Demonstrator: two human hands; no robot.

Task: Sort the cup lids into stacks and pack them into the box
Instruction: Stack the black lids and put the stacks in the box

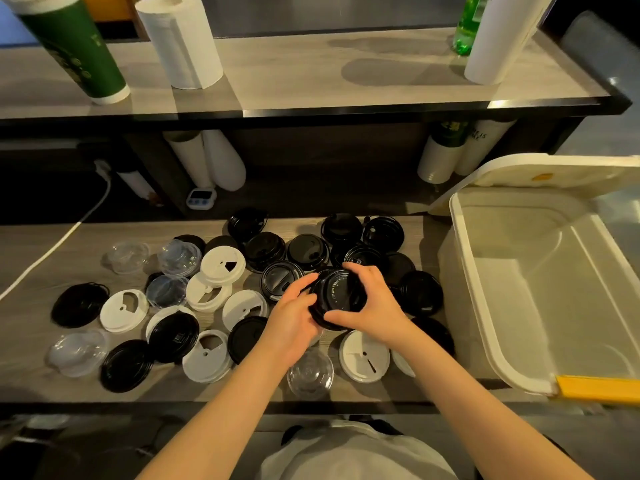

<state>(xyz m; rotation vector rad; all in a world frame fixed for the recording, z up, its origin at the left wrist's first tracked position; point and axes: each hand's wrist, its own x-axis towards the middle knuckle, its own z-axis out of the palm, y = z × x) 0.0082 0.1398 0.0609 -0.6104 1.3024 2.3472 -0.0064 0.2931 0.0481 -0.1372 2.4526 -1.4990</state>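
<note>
Both hands hold a small stack of black lids [335, 296] just above the counter's middle. My left hand [292, 315] grips its left side and my right hand [372, 303] curls over its right side. Loose lids lie scattered across the wooden counter [41, 382]: several black lids [306, 251] behind the hands, white lids [223, 265] and clear lids [126, 256] to the left, one clear lid [310, 372] and one white lid [363, 355] under my forearms. The white box [485, 344] stands open at the right with nothing in it.
The box's lid [554, 171] leans behind it. A white cable [69, 233] runs across the counter's left end. A small timer [201, 197] sits under the upper shelf [311, 109], which carries a green cup stack [74, 46], paper rolls [180, 39] and a green bottle [465, 26].
</note>
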